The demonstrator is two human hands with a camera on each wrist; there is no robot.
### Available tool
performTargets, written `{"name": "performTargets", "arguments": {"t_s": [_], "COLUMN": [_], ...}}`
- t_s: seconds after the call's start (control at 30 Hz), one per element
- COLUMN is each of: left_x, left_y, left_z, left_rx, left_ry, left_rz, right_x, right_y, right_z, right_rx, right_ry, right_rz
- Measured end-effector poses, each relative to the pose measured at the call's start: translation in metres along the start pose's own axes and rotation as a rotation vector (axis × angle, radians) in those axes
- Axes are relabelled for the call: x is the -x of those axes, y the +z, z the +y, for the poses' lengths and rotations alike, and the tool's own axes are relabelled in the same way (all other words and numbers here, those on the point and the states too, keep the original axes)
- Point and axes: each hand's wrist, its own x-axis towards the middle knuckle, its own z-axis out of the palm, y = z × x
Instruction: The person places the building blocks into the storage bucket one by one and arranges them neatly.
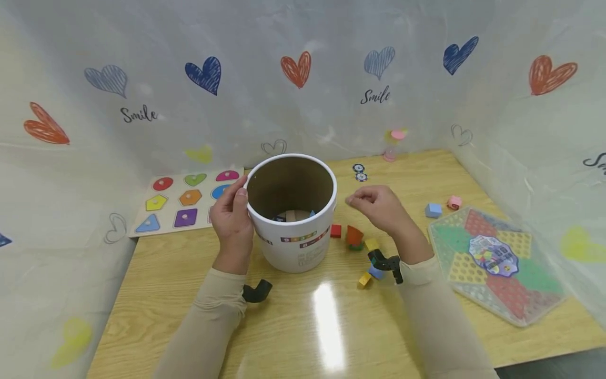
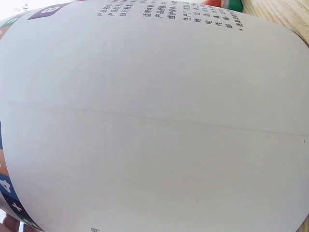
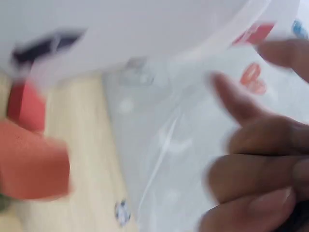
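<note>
A white bucket (image 1: pixel 298 245) with number stickers stands on the table, and several small pieces lie at its bottom. My left hand (image 1: pixel 233 223) grips its rim at the left, thumb at the edge. Its printed white wall (image 2: pixel 154 116) fills the left wrist view. Just right of the bucket is my right hand (image 1: pixel 379 208), holding nothing. In the right wrist view a gap shows between its thumb and index finger, with the other fingers bent. Below this hand lie a red block (image 1: pixel 335 231), an orange block (image 1: pixel 354 236) and a yellow block (image 1: pixel 364 280).
A wooden shape puzzle board (image 1: pixel 170 200) lies at the back left. On the right is a hexagonal game board (image 1: pixel 459 237), with a light blue block (image 1: pixel 433 210) and a pink piece (image 1: pixel 454 202) behind it. Two round chips (image 1: pixel 361 177) and an hourglass (image 1: pixel 390 153) are farther back.
</note>
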Motion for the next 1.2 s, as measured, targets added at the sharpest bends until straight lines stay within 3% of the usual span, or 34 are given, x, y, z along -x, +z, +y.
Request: {"name": "performTargets", "arguments": {"t_s": [0.13,0.23,0.3,0.53,0.77,1.0,1.2], "left_x": [-0.002,-0.003,-0.003,-0.002,-0.001,-0.001,-0.001], "left_y": [-0.001,-0.001,-0.001,0.001,0.001,0.001,0.001], "left_z": [0.000,0.000,-0.001,0.000,-0.001,-0.003,-0.002], "left_rx": [0.014,0.025,0.034,0.024,0.014,0.021,0.009], "left_ry": [0.019,0.022,0.017,0.017,0.026,0.043,0.029], "left_rz": [0.005,0.015,0.017,0.003,0.008,-0.001,-0.002], "right_x": [-0.005,-0.008,-0.010,-0.010,-0.007,-0.004,0.001], "right_y": [0.007,0.010,0.006,-0.024,-0.032,-0.048,-0.050], "right_z": [0.021,0.033,0.040,0.064,0.081,0.092,0.105], "right_rx": [0.466,0.622,0.643,0.608,0.591,0.586,0.588], "right_ry": [0.256,0.388,0.410,0.410,0.504,0.526,0.531], "right_rz": [-0.278,-0.350,-0.329,-0.127,-0.166,0.065,-0.001]}}
